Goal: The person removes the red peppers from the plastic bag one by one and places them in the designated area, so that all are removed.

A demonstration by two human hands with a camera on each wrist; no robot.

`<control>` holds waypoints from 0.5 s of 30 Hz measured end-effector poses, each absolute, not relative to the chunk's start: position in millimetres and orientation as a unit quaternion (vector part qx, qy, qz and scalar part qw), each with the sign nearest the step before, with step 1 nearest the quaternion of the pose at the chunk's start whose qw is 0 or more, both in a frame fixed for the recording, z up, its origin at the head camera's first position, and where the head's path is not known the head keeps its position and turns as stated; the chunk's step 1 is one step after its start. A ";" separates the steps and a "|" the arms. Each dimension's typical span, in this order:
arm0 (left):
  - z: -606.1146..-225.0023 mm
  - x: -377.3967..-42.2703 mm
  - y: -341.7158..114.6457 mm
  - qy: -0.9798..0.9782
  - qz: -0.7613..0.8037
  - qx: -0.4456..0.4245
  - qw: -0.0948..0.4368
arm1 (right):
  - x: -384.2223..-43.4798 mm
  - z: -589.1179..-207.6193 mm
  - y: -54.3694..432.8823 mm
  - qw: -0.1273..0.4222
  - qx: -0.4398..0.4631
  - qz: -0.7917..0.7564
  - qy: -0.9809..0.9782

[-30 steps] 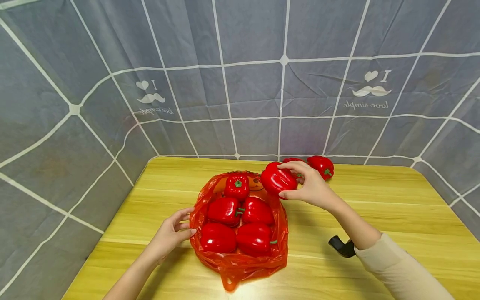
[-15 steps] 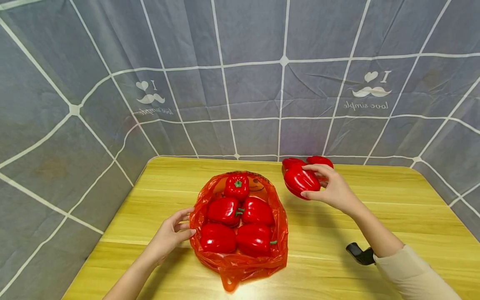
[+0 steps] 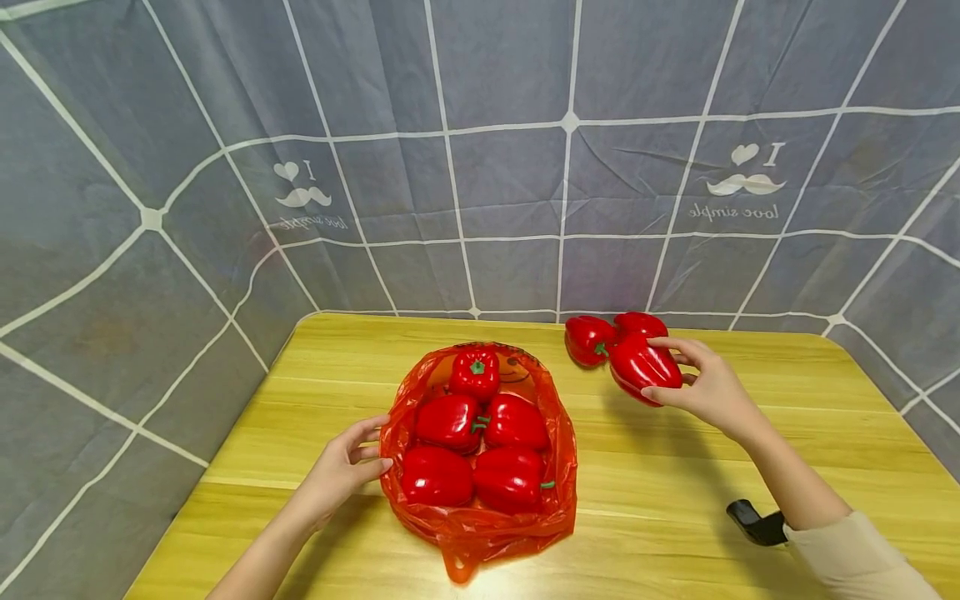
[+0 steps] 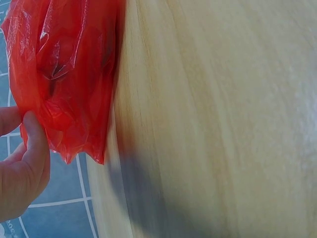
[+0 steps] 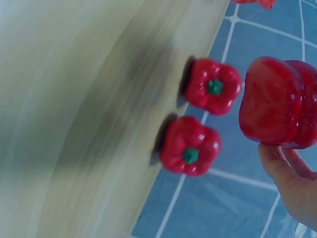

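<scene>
My right hand (image 3: 708,387) grips a red bell pepper (image 3: 643,371) above the table, its thumb and fingers around the sides. The same held pepper (image 5: 277,101) shows large in the right wrist view, over my right hand (image 5: 292,181). Near it, two red bell peppers with green stems lie at the back: one on the left (image 3: 587,340), one partly hidden (image 3: 637,323). My left hand (image 3: 345,467) pinches the left rim of a red plastic bag (image 3: 468,533), which stands open with several red bell peppers (image 3: 446,421) in it. In the left wrist view, my left hand (image 4: 27,168) pinches the bag (image 4: 74,89).
The wood-patterned table (image 3: 315,375) runs back to a grey curtain (image 3: 510,183) with white lines. A black wrist-camera piece (image 3: 756,523) juts out beside the right forearm, above the table. The bag's loose handle (image 3: 459,567) points toward the front.
My right hand has moved right with the bell pepper, away from above the bag's back right rim, and the two peppers at the back show more. The left hand and bag stay put.
</scene>
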State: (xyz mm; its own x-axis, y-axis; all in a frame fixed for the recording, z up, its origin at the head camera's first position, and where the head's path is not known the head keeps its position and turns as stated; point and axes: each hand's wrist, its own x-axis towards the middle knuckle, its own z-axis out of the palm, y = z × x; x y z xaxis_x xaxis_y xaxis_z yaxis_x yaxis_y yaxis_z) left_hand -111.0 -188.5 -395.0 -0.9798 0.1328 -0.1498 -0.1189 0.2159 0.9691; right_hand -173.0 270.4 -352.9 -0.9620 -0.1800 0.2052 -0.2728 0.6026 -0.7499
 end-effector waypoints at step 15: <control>-395.1 -111.0 -188.3 0.771 0.628 0.003 0.105 | -169.1 -368.7 311.7 0.064 0.072 0.423 -0.901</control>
State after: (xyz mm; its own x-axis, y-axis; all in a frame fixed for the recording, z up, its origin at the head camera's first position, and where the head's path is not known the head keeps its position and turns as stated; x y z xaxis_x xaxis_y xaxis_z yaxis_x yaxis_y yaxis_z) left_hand -111.0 -188.3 -395.1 -0.9780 0.1371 -0.1574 -0.1264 0.2107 0.9693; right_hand -169.1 311.7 -368.7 -0.9812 -0.0758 0.1774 -0.1850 0.6312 -0.7533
